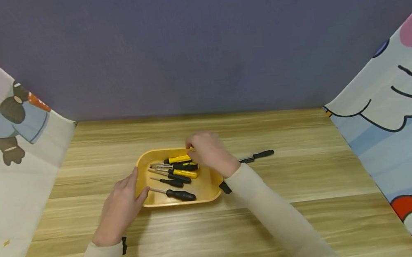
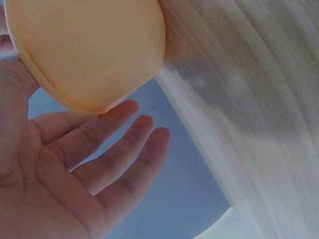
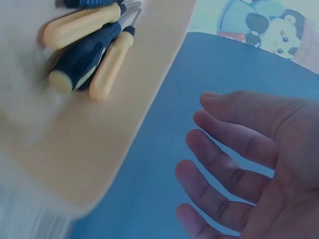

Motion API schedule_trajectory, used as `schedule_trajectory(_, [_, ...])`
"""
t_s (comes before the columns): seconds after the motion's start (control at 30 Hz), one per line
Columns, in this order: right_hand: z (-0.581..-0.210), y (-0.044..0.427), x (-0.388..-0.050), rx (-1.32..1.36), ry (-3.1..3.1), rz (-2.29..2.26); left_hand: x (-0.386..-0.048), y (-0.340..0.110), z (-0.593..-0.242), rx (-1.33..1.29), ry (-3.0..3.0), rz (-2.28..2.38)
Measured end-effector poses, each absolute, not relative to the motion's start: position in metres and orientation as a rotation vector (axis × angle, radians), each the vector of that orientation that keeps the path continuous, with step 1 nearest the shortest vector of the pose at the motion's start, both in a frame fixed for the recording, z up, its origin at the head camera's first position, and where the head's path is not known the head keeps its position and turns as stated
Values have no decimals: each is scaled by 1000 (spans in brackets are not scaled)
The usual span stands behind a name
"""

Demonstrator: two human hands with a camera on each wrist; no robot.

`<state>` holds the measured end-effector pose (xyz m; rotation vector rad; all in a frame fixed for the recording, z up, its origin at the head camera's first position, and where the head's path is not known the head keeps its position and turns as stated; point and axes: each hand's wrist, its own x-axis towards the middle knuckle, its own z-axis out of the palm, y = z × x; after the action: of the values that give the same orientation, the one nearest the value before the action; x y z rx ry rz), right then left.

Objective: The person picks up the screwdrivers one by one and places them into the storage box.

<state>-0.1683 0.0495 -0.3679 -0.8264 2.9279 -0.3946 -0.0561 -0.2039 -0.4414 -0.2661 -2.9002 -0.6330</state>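
A yellow tray [image 1: 208, 186] stands mid-table with several screwdrivers in it, their handles mostly toward the right. Nearest the front lies a black-handled screwdriver [image 1: 181, 195]; farther back is a yellow-handled screwdriver [image 1: 180, 159]. My left hand [image 1: 121, 198] holds the tray's left end, thumb at the rim and fingers along the outer wall [image 2: 89, 64]. Over the tray's back right part hovers my right hand [image 1: 210, 151]. Its fingers [image 3: 214, 154] are loosely bent with nothing between them, beside the tray's edge in the right wrist view.
To the right of the tray, a black-handled screwdriver [image 1: 263, 154] lies on the wooden table [image 1: 307, 176]. Another dark tool [image 1: 248, 160] beside it is partly hidden by my right arm. A dark blue-grey panel [image 1: 199, 54] rises behind, with cartoon-printed sheets [image 1: 35, 174] at both sides.
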Motion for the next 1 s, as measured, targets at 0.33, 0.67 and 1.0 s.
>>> schedule_trajectory(0.33, [-371, 97, -156, -800, 3015, -553, -56, -203, -443, -263, -2890, -643])
schedule_trajectory(0.67, [-384, 148, -155, -764, 3041, -656, -57, -202, -445, -269, -2887, -650])
schedule_trajectory(1.0, [-404, 201, -156, -700, 3033, -757, -58, -201, -448, -279, -2873, -644])
